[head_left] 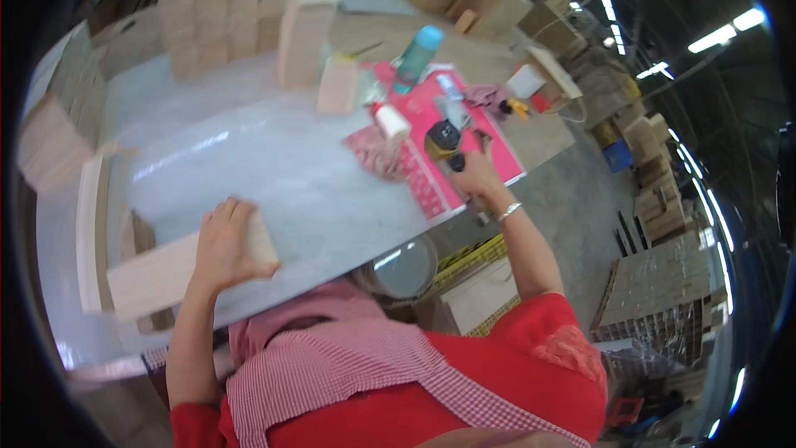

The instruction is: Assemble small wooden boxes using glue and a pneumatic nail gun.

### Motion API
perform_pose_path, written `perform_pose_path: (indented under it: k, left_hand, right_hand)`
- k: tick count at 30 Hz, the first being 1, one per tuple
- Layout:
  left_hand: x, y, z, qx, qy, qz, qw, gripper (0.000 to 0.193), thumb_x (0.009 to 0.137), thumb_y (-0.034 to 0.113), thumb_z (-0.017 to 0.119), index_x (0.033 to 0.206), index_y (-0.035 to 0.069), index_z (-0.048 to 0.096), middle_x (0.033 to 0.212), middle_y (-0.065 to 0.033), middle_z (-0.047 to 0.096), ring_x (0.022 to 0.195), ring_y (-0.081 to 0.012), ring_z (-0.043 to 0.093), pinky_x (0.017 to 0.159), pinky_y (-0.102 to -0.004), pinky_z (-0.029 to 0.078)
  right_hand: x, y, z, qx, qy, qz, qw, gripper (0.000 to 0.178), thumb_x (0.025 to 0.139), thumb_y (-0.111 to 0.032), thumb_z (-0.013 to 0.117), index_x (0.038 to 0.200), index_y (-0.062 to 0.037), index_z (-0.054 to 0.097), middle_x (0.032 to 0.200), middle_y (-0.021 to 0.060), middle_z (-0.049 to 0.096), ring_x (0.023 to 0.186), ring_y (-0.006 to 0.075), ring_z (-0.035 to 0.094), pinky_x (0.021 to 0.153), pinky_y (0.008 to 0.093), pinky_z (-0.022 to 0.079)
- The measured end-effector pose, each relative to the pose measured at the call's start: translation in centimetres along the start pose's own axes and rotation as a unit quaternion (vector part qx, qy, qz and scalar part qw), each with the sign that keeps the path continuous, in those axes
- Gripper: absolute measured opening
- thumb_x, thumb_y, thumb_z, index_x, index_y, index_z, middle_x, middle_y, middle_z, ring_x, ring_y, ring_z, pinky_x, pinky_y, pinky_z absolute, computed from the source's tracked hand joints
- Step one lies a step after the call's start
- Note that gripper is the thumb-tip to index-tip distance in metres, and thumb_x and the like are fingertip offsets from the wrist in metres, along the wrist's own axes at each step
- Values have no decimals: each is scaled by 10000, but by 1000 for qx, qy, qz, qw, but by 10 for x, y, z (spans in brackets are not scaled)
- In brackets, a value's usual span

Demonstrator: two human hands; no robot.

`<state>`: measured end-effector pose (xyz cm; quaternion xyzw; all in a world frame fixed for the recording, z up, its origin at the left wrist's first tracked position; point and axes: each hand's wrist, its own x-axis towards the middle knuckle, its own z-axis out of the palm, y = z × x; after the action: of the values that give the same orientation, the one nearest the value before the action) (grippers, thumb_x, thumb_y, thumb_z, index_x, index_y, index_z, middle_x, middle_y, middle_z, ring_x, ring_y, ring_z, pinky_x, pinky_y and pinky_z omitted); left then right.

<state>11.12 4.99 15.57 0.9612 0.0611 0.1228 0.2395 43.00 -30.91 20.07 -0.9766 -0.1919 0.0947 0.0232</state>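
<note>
My left hand [225,242] presses flat on the end of a pale wooden board [157,275] that forms part of an open wooden frame [93,232] near the table's front left. My right hand [474,172] reaches out to the right and grips a black and yellow power tool [444,139] resting on a pink mat [431,174]. A white glue bottle [390,121] lies just left of the tool, beside a red patterned cloth [377,156].
Stacks of pale wooden blocks [236,12] stand at the table's far side, more boards [50,129] at the left edge. A teal bottle [417,54] stands behind the mat. A round bucket [406,267] sits under the table's edge. Cardboard stacks [655,282] fill the floor at right.
</note>
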Motion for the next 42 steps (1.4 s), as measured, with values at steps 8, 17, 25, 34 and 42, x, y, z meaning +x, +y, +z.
perform_pose_path:
  k: [8, 17, 25, 34, 42]
  left_hand:
    - [16, -2, 12, -15, 47, 53, 997, 784, 530, 401, 842, 1158, 22, 567, 1102, -140, 571, 1063, -319, 560, 875, -414, 434]
    - [-1, 21, -2, 145, 35, 44, 988, 775, 568, 469, 859, 1114, -10, 592, 1094, -146, 589, 1063, -302, 565, 898, -408, 439]
    - [4, 12, -30, -2, -13, 65, 998, 764, 547, 471, 884, 1027, -46, 591, 1051, -205, 597, 1048, -340, 569, 894, -437, 449]
    - [3, 14, -30, 5, -17, 60, 998, 722, 560, 451, 882, 1003, -44, 600, 1041, -205, 598, 1033, -340, 571, 887, -429, 450]
    - [2, 6, 0, 51, 35, 50, 997, 752, 563, 470, 870, 1052, -38, 607, 1093, -172, 588, 1052, -305, 564, 904, -400, 442]
  right_hand:
    - [-76, -112, -45, 137, -98, -219, 961, 421, 780, -93, 761, 1155, 36, 621, 1010, 103, 693, 875, 175, 663, 760, 341, 542]
    - [-122, -183, -60, 114, -142, -309, 934, 496, 774, -31, 822, 1207, 41, 591, 1125, 124, 685, 1004, 198, 663, 882, 335, 541]
    - [-122, -198, -60, 141, -125, -418, 889, 490, 791, -10, 806, 1222, 43, 580, 1129, 122, 681, 1011, 200, 659, 888, 335, 540]
    - [-114, -189, -61, 49, -123, -416, 900, 495, 787, -41, 824, 1214, 40, 588, 1134, 119, 685, 1013, 197, 659, 883, 335, 537]
    - [-115, -200, -65, 10, -139, -444, 885, 499, 787, -70, 833, 1214, 33, 596, 1124, 109, 694, 990, 186, 660, 868, 333, 536]
